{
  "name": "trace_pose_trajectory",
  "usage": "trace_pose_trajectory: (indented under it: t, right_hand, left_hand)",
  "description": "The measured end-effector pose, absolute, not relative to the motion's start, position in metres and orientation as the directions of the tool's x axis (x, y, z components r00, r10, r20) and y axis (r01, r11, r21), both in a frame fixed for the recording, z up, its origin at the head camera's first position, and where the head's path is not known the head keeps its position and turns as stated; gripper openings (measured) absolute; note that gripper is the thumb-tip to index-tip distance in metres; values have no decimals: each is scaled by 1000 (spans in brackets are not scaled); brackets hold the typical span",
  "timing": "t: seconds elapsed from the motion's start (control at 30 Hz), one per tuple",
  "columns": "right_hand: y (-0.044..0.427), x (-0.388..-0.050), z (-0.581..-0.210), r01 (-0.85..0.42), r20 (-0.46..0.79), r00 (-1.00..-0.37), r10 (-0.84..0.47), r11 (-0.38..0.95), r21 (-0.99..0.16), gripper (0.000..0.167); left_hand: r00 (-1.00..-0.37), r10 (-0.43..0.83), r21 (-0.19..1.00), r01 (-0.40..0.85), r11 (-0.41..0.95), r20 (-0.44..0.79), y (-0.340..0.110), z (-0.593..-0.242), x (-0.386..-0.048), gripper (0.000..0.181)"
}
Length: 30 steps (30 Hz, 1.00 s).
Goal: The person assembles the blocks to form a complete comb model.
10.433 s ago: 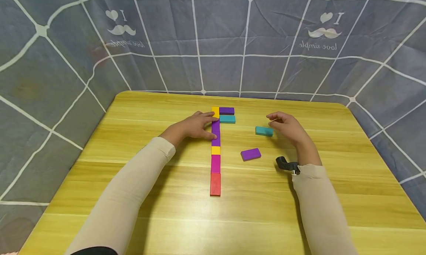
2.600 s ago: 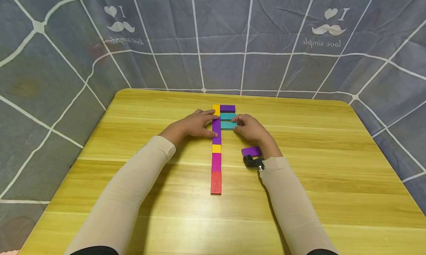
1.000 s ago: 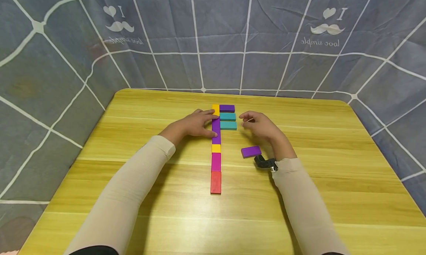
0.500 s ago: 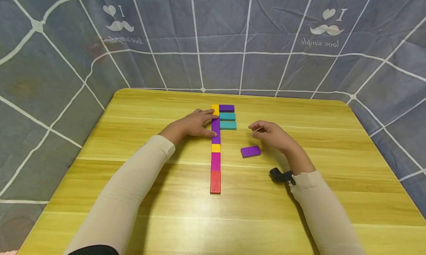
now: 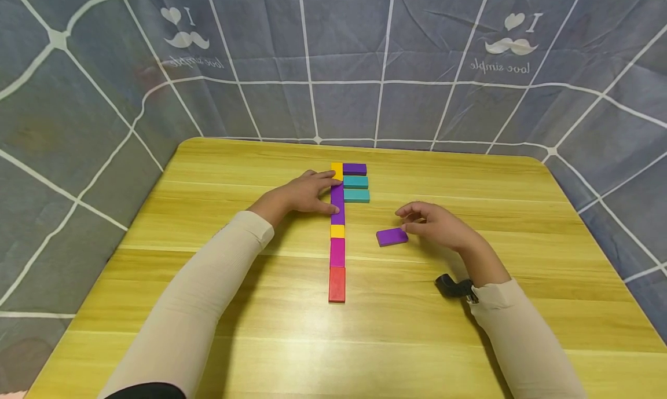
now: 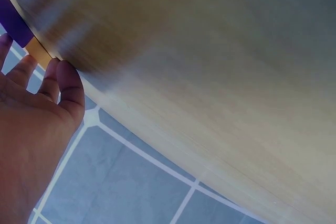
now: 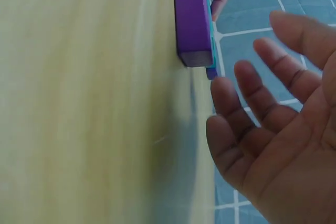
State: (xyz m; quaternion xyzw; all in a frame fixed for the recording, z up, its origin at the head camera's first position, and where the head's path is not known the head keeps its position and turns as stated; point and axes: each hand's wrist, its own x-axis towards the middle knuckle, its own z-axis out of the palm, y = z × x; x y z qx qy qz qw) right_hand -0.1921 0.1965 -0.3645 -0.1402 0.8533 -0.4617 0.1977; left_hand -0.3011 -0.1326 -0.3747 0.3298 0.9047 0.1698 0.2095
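A straight column of flat coloured blocks runs towards me: a yellow block (image 5: 337, 167), a purple stretch (image 5: 339, 196), a small yellow block (image 5: 337, 231), a magenta block (image 5: 337, 252) and a red block (image 5: 337, 284). Against its upper right side lie a dark purple block (image 5: 355, 169) and two teal blocks (image 5: 356, 182). My left hand (image 5: 304, 192) rests on the column, its fingertips touching the far yellow block and its thumb the purple part. A loose purple block (image 5: 391, 237) lies slightly turned. Beside it hovers my right hand (image 5: 436, 225), fingers relaxed, holding nothing.
The wooden tabletop (image 5: 292, 341) carries all the blocks. Grey cloth with white lines (image 5: 344, 46) hangs behind and along both sides. A black wrist strap device (image 5: 453, 286) juts from the right wrist.
Since the oldest frame, a second teal block has been set beside the column, below the first. My right hand has let it go and moved towards the loose purple block. The left hand stays.
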Motion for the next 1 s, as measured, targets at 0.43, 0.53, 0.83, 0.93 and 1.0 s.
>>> trace_pose_trajectory:
  t: [0.43,0.53,0.83,0.93,1.0]
  right_hand:
    - [200,-188,-376,-85,-216,-839,-500,511,-855,27]
    - [200,-188,-377,-85,-218,-840,-497,518,-851,26]
    - [200,-187,-378,-88,-224,-842,-491,535,-840,27]
    - [199,-187,-379,-96,-229,-839,-494,547,-831,30]
    - [198,-187,-379,-107,-228,-835,-500,555,-825,31]
  left_hand:
    - [-690,676,443,537,718,-259,-133,-377,-302,82]
    - [-689,680,446,541,712,-251,-132,-377,-303,82]
    - [-688,676,445,535,718,-263,-131,-376,-303,82]
    - [-690,673,450,528,720,-267,-132,-374,-303,82]
    - [-691,672,456,523,720,-269,-132,-373,-302,82]
